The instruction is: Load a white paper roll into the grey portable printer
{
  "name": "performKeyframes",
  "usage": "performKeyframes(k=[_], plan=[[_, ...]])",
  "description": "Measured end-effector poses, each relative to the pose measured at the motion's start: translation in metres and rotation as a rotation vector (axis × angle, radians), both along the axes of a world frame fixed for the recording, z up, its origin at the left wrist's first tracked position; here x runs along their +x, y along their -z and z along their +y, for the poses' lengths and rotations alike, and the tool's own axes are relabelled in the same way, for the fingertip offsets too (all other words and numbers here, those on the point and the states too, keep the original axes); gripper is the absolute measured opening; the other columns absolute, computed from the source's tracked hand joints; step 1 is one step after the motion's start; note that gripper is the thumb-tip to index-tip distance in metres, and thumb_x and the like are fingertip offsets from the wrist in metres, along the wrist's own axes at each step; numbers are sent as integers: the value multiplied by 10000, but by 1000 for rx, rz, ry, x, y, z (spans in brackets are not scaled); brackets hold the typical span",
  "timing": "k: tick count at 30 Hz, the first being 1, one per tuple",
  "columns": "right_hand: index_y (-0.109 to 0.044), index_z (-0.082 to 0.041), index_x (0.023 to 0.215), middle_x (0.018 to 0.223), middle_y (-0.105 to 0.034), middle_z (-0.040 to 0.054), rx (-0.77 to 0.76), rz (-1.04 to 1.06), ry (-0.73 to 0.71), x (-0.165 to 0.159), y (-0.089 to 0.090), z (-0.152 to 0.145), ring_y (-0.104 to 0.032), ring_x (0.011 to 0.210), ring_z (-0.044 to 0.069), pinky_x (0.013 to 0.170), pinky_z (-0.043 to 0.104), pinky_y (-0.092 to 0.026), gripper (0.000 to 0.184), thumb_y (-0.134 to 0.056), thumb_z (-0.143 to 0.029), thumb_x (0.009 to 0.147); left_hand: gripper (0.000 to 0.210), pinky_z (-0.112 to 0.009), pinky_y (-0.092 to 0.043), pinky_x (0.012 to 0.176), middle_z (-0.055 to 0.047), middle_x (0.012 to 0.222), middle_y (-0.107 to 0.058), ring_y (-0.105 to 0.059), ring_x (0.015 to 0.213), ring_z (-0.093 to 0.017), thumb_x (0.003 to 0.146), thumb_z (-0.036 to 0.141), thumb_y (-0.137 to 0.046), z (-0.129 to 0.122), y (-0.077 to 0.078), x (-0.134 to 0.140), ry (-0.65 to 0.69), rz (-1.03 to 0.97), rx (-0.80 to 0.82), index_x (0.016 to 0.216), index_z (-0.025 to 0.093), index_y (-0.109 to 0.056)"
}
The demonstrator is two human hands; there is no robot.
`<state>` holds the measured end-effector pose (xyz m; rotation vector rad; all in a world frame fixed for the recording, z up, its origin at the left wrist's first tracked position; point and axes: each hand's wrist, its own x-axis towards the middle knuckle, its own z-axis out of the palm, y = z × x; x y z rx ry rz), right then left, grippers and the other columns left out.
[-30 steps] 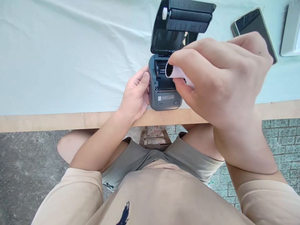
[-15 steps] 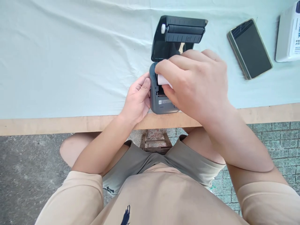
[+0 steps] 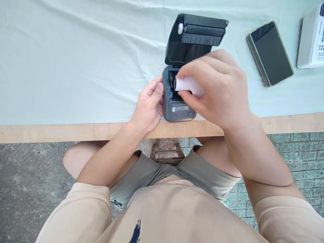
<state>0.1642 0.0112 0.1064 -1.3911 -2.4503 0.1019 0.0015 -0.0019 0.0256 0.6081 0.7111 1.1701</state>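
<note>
Two bare hands are at a dark printer (image 3: pixel 178 117) near the table's edge (image 3: pixel 76 132). Its lid (image 3: pixel 176 47) stands open behind it. The left hand (image 3: pixel 149 105) rests against the printer's left side, thumb along the casing; whether its fingers grip underneath, I can't tell from here. The right hand (image 3: pixel 219 87) has a white roll (image 3: pixel 183 83) pinched between thumb and fingers, right at the open bay, one hollow end facing left. I can't tell whether the roll touches the bay. Off to the right lie a phone (image 3: pixel 272 55) and a white box (image 3: pixel 307 37).
</note>
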Motion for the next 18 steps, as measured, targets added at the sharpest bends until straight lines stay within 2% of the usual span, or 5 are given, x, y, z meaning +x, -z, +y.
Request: performKeyframes(k=[4,7,10,15,18], plan=[[-628,-261,1028,1133,-704,16,-19,-97,39,-8,-4,-2,-609,1052,256,723,357,-419,201,-501,-170,901,237,-171,-572,706,4,891,-725,-696,799,-97,988,298,-514,1,-1,0,2,-5,8,963,226,-739],[-631,-267,1021,1133,-690,31,-52,-210,84,-16,-11,-5,-604,1019,244,695,344,-387,282,-433,-103,904,257,-163,-559,666,11,819,-693,-673,739,-85,991,280,-504,0,-3,0,8,-25,3,878,220,-726],[-623,-280,1037,1112,-677,36,-73,-276,93,-18,-14,-6,-587,991,244,640,335,-332,316,-405,-93,906,259,-168,-563,674,11,814,-682,-680,755,-88,997,285,-491,0,-4,0,1,-15,-11,897,221,-721],[-612,-244,946,928,-687,48,-71,-346,93,-17,-15,-4,-591,914,237,599,338,-264,214,-429,-138,919,241,-179,-565,681,5,838,-683,-711,845,-115,994,306,-497,-1,-5,2,-20,47,-20,962,234,-725],[-615,-260,955,939,-690,40,-47,-405,121,-18,-20,-4,-618,901,249,566,345,-241,262,-408,-116,884,255,-175,-558,667,7,828,-676,-703,799,-101,997,308,-494,-1,-5,2,-13,28,-11,957,230,-734]])
